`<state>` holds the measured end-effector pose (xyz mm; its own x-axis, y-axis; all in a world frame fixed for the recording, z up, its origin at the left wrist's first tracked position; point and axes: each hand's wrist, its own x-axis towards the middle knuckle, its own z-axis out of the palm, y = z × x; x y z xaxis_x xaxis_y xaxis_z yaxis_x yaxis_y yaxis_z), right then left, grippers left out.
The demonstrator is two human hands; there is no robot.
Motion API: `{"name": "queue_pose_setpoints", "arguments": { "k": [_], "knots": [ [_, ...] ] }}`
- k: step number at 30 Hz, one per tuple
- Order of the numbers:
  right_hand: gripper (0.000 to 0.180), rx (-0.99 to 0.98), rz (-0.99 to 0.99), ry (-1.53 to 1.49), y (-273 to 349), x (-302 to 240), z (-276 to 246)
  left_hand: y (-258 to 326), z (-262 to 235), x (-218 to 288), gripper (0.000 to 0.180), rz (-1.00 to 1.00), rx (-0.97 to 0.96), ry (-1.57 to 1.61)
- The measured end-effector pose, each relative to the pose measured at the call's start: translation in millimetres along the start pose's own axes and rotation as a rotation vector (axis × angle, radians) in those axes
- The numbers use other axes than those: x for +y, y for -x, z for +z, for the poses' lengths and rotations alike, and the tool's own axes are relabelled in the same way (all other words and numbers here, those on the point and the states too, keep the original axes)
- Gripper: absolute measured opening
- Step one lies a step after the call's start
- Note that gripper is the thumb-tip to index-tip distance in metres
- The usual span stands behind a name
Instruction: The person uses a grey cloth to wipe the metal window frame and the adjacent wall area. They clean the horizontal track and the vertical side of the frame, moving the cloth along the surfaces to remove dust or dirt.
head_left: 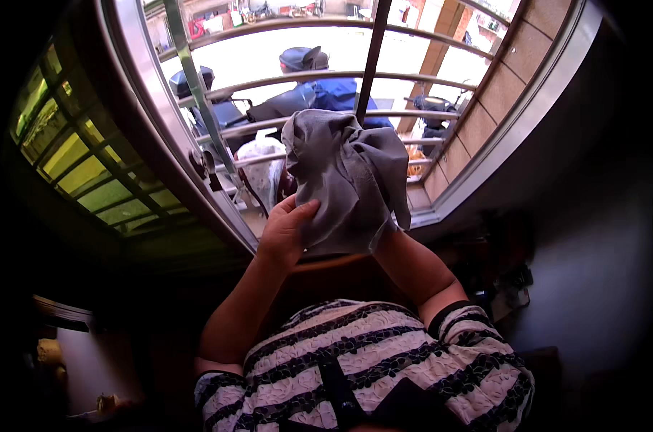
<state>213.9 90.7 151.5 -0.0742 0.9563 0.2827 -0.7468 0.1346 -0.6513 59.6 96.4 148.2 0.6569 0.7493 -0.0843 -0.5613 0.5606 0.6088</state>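
A crumpled grey cloth [348, 176] is held up in front of the barred window, with a seam or fold running down its middle. My left hand [284, 225] pinches the cloth's lower left edge, the thumb lying on top and the other fingers behind. From the right, my right forearm [413, 268] reaches up under the cloth. The cloth covers my right hand, so its fingers cannot be seen.
Metal window bars [290, 79] stand just beyond the cloth, inside a pale frame [502, 158]. A dark latch [208, 169] sits on the left frame. Outside are parked scooters [225, 119] and a white patterned cover [261, 162]. Green-lit grating [89, 158] shows at far left.
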Motion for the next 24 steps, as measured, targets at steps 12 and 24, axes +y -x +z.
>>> {"name": "queue_pose_setpoints", "arguments": {
  "k": [12,24],
  "knots": [
    [0.033,0.307,-0.253,0.329,76,-1,-48,19,-31,-86,0.032,-0.265,0.188,0.122],
    [0.039,-0.162,-0.295,1.782,72,-39,-71,-40,-8,-88,0.063,-0.191,-0.018,0.061]
  ]
}}
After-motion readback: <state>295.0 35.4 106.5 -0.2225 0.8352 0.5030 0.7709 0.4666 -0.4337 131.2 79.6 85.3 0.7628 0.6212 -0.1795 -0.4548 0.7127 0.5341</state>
